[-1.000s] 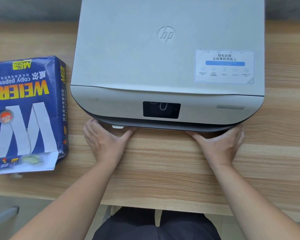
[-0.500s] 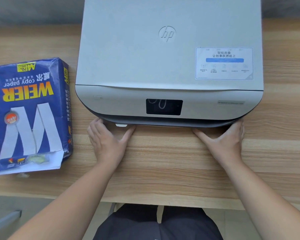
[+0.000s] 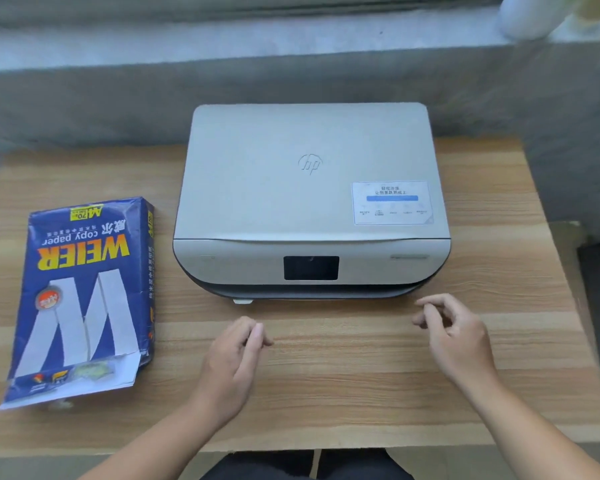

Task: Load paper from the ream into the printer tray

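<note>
Both hands have come off the printer [image 3: 310, 202] front, left hand [image 3: 231, 362] and right hand [image 3: 456, 337] loosely curled, empty, tray [image 3: 312, 292] still shut, ream [image 3: 84, 296] untouched at left, loading not started.

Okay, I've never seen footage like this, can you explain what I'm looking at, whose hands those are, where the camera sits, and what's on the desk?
The camera is worn on a person's head, looking forward and down, so the arms coming in from the bottom edge are the wearer's own. The left hand and right hand hover just above the wooden desk, fingers loosely curled, holding nothing. Ahead of them sits a grey printer with its lid shut. To its left lies a blue ream of copy paper, its wrapper torn open at the near end.
</note>
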Tool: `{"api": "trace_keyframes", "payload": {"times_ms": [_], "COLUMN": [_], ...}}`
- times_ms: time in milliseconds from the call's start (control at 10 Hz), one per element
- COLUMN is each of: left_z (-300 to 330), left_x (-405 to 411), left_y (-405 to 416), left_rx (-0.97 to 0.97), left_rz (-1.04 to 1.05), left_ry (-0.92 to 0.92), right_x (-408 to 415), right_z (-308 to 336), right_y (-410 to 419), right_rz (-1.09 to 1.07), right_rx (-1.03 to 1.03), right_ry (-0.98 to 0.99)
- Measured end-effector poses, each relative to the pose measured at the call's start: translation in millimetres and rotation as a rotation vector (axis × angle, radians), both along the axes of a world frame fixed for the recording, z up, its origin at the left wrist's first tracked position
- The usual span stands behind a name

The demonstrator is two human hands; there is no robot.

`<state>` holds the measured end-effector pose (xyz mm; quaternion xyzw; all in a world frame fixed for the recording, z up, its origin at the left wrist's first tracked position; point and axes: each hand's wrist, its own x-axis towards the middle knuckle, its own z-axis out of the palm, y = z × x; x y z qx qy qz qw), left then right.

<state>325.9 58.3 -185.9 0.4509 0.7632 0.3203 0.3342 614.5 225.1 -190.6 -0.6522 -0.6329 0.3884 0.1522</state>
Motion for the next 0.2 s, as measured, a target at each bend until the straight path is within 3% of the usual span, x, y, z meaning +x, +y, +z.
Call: {"api": "trace_keyframes", "payload": {"times_ms": [200], "left_z": [108.3], "left_x": [3.7], "left_y": [86.4], "left_rx": [0.323], "left_rz": [-0.023], "left_ry": [-0.212], "right_x": [-52.7], "right_z": [103.2], "right_y": [21.0], "right_rz": [0.094], "right_rx": [0.142], "right_ry": [0.441]}}
